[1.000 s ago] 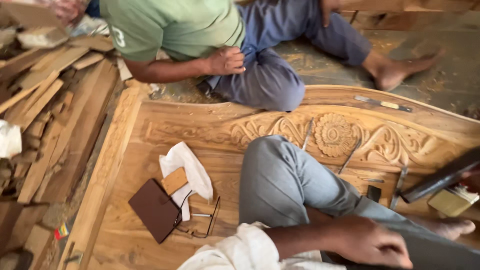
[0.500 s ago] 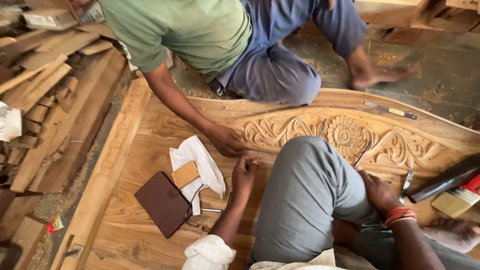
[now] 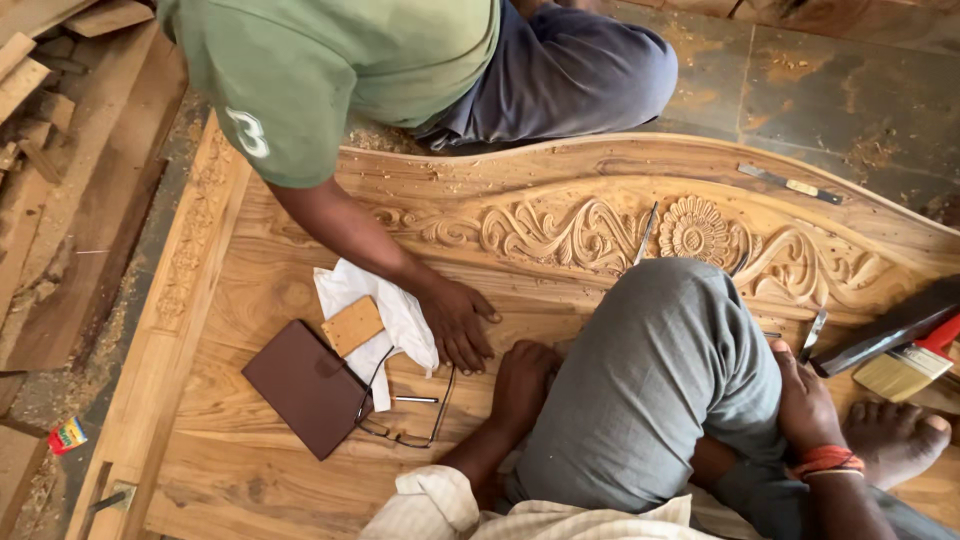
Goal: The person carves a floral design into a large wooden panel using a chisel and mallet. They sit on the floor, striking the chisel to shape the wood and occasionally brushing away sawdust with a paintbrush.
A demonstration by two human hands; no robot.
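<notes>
The person's left hand [image 3: 525, 385] presses flat, fingers loose and holding nothing, on a large carved, pale wooden panel [image 3: 300, 480] lying on the floor, seemingly bracing. The right hand [image 3: 805, 410] rests empty behind the raised knee. A co-worker's hand [image 3: 458, 322] lies just beside, near folded spectacles [image 3: 405, 425].

Large carved teak-coloured wooden panel [image 3: 250, 290] flat on the stone floor [image 3: 840, 90]. On it: white crumpled cloth [image 3: 400, 310], small tan wooden block [image 3: 352, 325], dark brown flat case [image 3: 308, 388], thin-framed spectacles [image 3: 405, 420], slim metal chisels [image 3: 647, 232], red-handled paintbrush [image 3: 910, 367].
</notes>
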